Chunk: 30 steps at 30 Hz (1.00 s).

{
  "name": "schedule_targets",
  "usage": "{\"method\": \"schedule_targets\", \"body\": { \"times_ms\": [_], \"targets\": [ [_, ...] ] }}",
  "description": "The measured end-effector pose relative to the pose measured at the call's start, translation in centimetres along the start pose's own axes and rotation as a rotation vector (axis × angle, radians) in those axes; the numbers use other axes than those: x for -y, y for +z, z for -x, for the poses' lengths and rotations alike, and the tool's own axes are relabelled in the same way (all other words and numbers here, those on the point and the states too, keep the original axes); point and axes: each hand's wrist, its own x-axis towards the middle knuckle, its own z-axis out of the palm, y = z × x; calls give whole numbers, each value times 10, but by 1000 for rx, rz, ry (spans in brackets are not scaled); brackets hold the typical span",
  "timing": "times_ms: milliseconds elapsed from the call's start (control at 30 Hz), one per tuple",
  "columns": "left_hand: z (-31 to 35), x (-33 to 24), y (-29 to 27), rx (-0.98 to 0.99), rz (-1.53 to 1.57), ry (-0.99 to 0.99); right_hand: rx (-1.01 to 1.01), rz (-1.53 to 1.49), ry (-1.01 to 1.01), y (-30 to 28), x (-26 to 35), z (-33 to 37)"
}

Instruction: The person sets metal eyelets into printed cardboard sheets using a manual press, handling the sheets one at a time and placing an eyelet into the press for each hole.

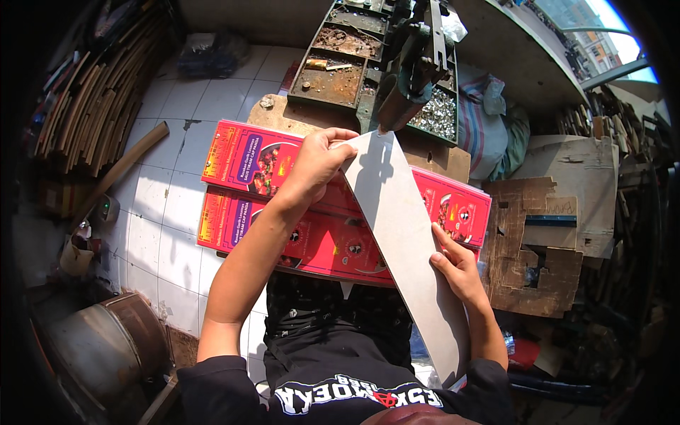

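A long pale grey board strip [397,212] lies slantwise in front of me, from the head of a dark metal press [404,99] at the far side back toward my body. Its far end sits under the tip of the press. With thumb and fingers, my left hand [324,159] grips the strip's left edge close to that end. My right hand [457,265] holds the right edge about midway along, thumb on top and some fingers hidden underneath. Beneath the strip are red printed boards [312,237] in two overlapping rows, partly covered by my left forearm.
Around the press stands a compartmented tray [329,81] with small metal bits [435,113]. Brown boards [531,248] lie at the right, near a striped sack [485,134]. Wooden slats [92,106] lean at the far left, above a metal drum [106,347].
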Motion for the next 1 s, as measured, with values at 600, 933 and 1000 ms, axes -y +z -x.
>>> {"method": "schedule_targets", "body": {
  "times_ms": [600, 933, 1000],
  "targets": [
    [-7, -12, -10, 133, -113, -150, -50, 159, -83, -3, 11, 4],
    [0, -11, -8, 352, 9, -254, -52, 186, -108, -12, -14, 31],
    [-2, -11, -5, 378, 38, -279, -74, 223, -106, -13, -14, 34]
  ]
}}
